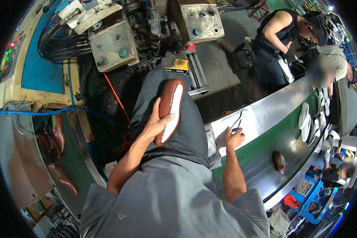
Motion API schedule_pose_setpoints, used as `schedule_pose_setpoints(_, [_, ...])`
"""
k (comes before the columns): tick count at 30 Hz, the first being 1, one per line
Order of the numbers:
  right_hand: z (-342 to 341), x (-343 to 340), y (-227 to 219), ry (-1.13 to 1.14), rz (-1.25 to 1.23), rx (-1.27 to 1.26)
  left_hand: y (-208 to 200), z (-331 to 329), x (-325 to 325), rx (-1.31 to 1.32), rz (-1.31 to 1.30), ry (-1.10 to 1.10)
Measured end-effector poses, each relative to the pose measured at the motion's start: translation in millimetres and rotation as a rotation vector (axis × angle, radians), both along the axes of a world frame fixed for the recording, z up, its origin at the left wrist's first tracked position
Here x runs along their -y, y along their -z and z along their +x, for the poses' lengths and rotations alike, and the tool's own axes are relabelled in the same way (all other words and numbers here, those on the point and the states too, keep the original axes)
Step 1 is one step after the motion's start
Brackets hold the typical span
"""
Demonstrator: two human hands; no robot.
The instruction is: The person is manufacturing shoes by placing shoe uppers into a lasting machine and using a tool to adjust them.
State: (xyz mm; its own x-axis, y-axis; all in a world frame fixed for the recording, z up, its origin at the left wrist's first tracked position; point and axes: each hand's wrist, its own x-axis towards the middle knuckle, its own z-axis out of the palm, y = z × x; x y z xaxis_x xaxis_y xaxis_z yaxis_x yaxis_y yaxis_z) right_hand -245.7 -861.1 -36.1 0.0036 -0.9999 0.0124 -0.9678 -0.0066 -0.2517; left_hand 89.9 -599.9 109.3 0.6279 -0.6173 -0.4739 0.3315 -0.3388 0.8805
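Observation:
My left hand [158,123] grips a brown shoe [171,99] over my lap, sole side up. Its underside is a long white strip framed by brown upper, and my thumb presses on that strip. To the right, my right hand [235,138] is closed around the lower end of a slim dark hand tool with a curved tip [241,116]; its exact kind is unclear. Beneath that hand lies a white sheet [252,123] at the edge of the green conveyor belt [261,148].
A lone brown shoe [279,162] and several pale soles [304,121] rest on the right belt. More brown shoes [58,133] lie on the left belt. Greasy control boxes [111,45] stand ahead. A co-worker in black [275,43] bends at far right, beside another person.

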Motion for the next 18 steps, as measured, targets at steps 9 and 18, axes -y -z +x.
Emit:
schedule_pose_setpoints(9, [-13, 70, -9, 0.161, 0.362, 0.601, 16, -5, -9, -0.003, -0.052, -0.016])
schedule_pose_setpoints(18, [171, 14, -139, -0.887, 0.425, 0.485, 17, -7, -8, 0.005, -0.003, -0.005])
